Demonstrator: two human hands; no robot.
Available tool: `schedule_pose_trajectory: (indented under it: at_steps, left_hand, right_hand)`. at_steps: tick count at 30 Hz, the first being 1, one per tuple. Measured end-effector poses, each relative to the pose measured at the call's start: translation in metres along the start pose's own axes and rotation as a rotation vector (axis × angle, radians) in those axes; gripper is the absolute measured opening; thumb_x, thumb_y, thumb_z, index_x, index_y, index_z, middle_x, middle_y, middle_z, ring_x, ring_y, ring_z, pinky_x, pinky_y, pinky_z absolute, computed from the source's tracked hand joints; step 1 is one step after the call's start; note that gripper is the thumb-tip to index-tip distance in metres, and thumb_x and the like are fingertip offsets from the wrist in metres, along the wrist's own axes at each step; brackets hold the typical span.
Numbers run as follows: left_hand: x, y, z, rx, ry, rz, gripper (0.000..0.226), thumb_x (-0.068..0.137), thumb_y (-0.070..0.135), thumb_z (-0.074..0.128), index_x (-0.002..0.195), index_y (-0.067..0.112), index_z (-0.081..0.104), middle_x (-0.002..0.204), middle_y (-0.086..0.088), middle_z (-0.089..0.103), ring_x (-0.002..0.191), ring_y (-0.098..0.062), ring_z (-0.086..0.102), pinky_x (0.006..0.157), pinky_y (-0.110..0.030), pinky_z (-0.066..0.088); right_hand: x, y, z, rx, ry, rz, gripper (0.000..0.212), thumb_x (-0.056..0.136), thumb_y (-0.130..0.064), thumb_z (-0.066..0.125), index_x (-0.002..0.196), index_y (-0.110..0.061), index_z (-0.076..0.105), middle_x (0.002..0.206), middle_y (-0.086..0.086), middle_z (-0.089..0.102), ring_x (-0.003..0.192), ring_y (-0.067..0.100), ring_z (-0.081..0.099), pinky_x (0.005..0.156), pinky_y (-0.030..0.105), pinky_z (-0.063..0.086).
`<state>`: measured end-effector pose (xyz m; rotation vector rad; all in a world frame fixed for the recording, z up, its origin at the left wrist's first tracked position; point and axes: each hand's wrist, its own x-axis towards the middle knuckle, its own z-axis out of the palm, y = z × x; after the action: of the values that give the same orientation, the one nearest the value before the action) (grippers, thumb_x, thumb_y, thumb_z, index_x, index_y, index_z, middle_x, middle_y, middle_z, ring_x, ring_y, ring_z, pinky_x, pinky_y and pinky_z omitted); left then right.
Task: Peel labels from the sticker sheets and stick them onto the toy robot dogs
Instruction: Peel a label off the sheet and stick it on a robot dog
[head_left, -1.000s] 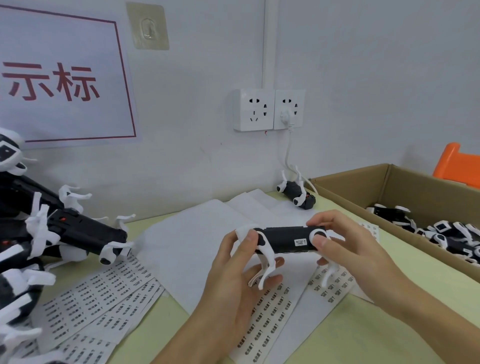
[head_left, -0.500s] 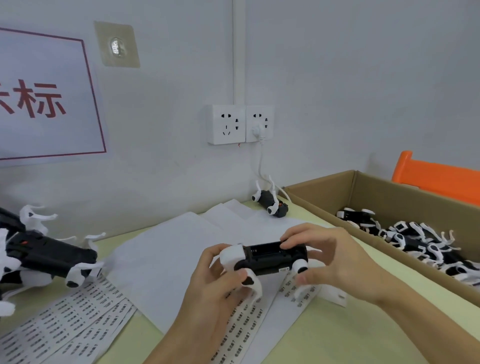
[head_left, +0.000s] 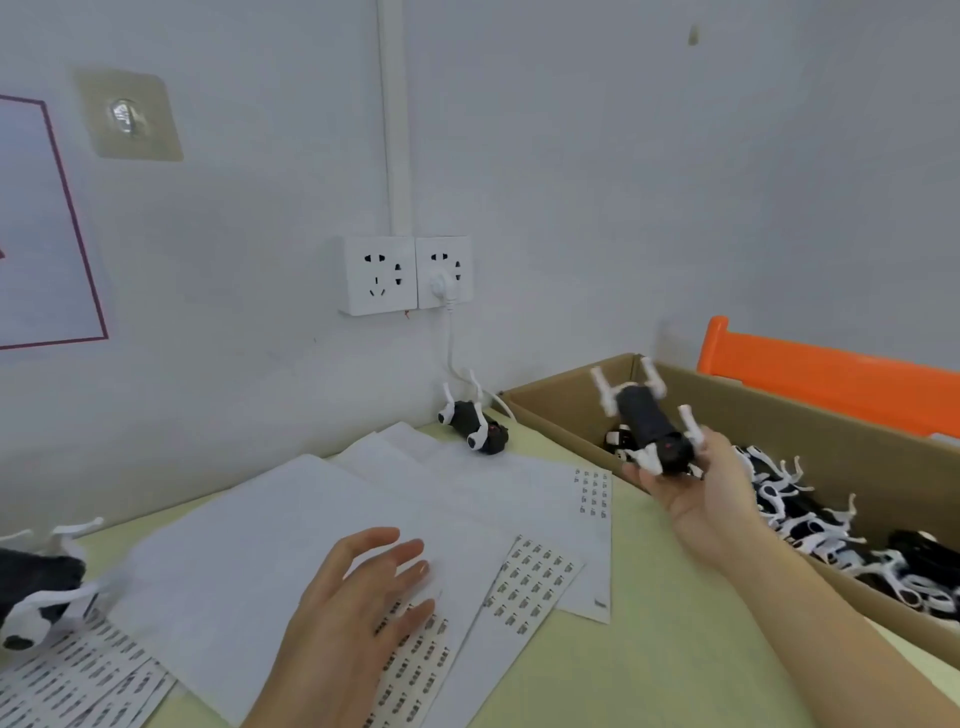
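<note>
Cardboard box (head_left: 566, 410) of toy dogs (head_left: 810, 525) beside sheets (head_left: 535, 577); socket (head_left: 405, 273) behind.

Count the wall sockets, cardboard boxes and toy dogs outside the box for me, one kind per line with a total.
Wall sockets: 2
Cardboard box: 1
Toy dogs outside the box: 3 (one in the right hand, one by the wall, one at the left edge)
Total: 6

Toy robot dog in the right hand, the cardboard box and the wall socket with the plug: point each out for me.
toy robot dog (head_left: 652, 427), head view, black body.
cardboard box (head_left: 561, 402), head view, near wall's top edge.
wall socket (head_left: 444, 270), head view, right plate's face.
</note>
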<state>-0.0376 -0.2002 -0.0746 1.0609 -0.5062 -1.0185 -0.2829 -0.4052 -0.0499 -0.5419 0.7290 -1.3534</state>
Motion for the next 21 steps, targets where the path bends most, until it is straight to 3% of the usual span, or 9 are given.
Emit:
schedule_pose_trajectory:
  at_steps: [2,4,6,10,14,18,21]
  left_hand:
    - [0.000,0.000,0.000,-0.013,0.003,0.000,0.018,0.096,0.005,0.055,0.109,0.007,0.067,0.106,-0.014,0.076,0.107,-0.033,0.069,0.077,-0.045,0.054]
    - [0.001,-0.001,0.000,-0.021,0.001,0.001,0.019,0.096,0.004,0.054,0.109,0.008,0.067,0.106,-0.013,0.076,0.105,-0.033,0.070,0.075,-0.045,0.054]
    - [0.002,-0.001,0.000,-0.016,-0.010,0.012,0.020,0.093,0.005,0.056,0.109,0.008,0.067,0.107,-0.014,0.076,0.102,-0.032,0.072,0.076,-0.045,0.055]
    - [0.002,-0.001,-0.001,-0.008,-0.038,0.029,0.035,0.075,0.014,0.063,0.108,0.006,0.068,0.107,-0.015,0.076,0.095,-0.031,0.075,0.075,-0.046,0.054]
    - [0.001,-0.001,-0.001,0.083,-0.064,0.028,0.017,0.093,0.000,0.055,0.103,0.001,0.069,0.102,-0.018,0.075,0.092,-0.031,0.075,0.074,-0.043,0.054]
    - [-0.007,-0.003,0.004,0.424,-0.122,0.148,0.031,0.096,-0.013,0.044,0.088,0.002,0.070,0.085,-0.014,0.075,0.077,-0.024,0.072,0.068,-0.033,0.056]
    - [-0.018,-0.011,0.013,0.886,-0.224,0.411,0.026,0.084,0.008,0.044,0.079,0.016,0.068,0.076,0.001,0.069,0.064,-0.008,0.059,0.063,-0.019,0.047]
  right_hand:
    - [0.006,-0.010,-0.010,0.165,0.055,-0.089,0.028,0.108,-0.027,0.037,0.120,-0.006,0.050,0.129,0.024,0.057,0.111,0.044,0.059,0.076,0.038,0.059]
    - [0.009,-0.015,-0.020,0.120,0.061,-0.156,0.040,0.108,-0.032,0.033,0.134,-0.008,0.052,0.136,0.017,0.057,0.115,0.036,0.060,0.091,0.039,0.051]
    - [0.009,-0.014,-0.023,-0.107,0.010,-0.172,0.047,0.107,-0.033,0.033,0.129,-0.002,0.061,0.127,0.012,0.068,0.106,0.028,0.069,0.087,0.036,0.050]
    - [-0.006,0.006,-0.004,-0.509,-0.158,-0.165,0.045,0.105,-0.027,0.038,0.099,0.000,0.073,0.102,0.012,0.077,0.091,0.025,0.074,0.075,0.036,0.048]
    - [-0.020,0.026,0.007,-0.867,-0.286,-0.263,0.043,0.105,-0.020,0.043,0.087,-0.004,0.078,0.089,0.006,0.078,0.089,0.027,0.073,0.072,0.033,0.050]
    - [-0.032,0.045,0.013,-1.276,-0.450,-0.418,0.035,0.100,-0.019,0.052,0.078,-0.024,0.079,0.080,-0.011,0.075,0.080,0.005,0.068,0.069,0.017,0.049]
    - [-0.038,0.054,0.017,-1.485,-0.519,-0.548,0.030,0.097,-0.019,0.058,0.076,-0.030,0.077,0.081,-0.017,0.072,0.084,-0.004,0.062,0.071,0.012,0.045]
